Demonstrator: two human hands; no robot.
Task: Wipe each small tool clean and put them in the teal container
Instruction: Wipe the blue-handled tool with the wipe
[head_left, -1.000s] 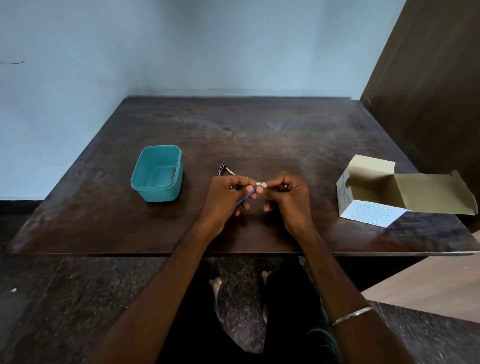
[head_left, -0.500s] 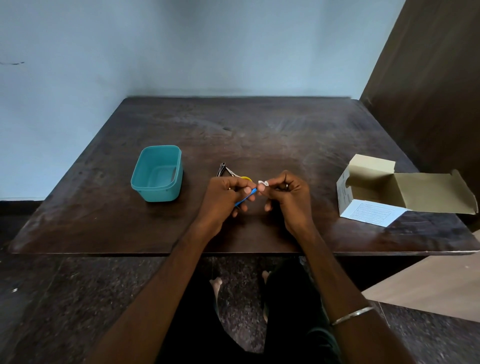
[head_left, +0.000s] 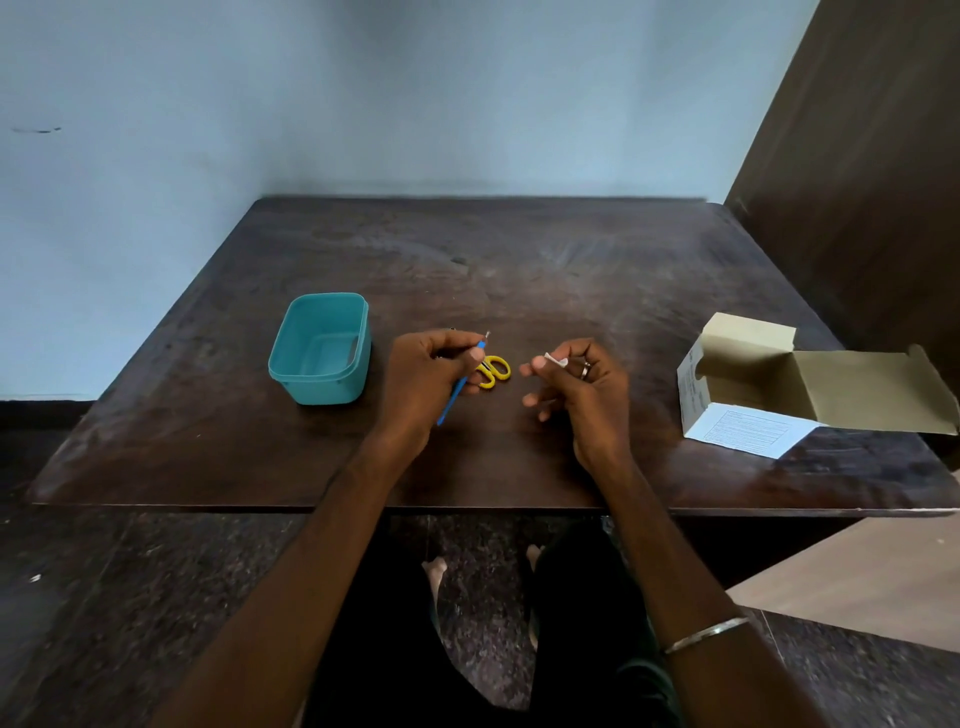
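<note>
At the centre of the frame, your left hand (head_left: 423, 376) pinches a thin blue-handled tool (head_left: 460, 384), fingers curled around it. Just right of it, your right hand (head_left: 582, 387) pinches a small white wipe (head_left: 555, 359). Yellow scissors (head_left: 493, 370) lie between them. The teal container (head_left: 321, 347) sits left of centre.

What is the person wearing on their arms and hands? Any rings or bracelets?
Both arms are bare, with no sleeves showing. The right hand has a silvery ring on one finger, and a thin silvery bangle circles the right forearm. The left hand shows no ring, bracelet or watch. No gloves on either hand.
</note>
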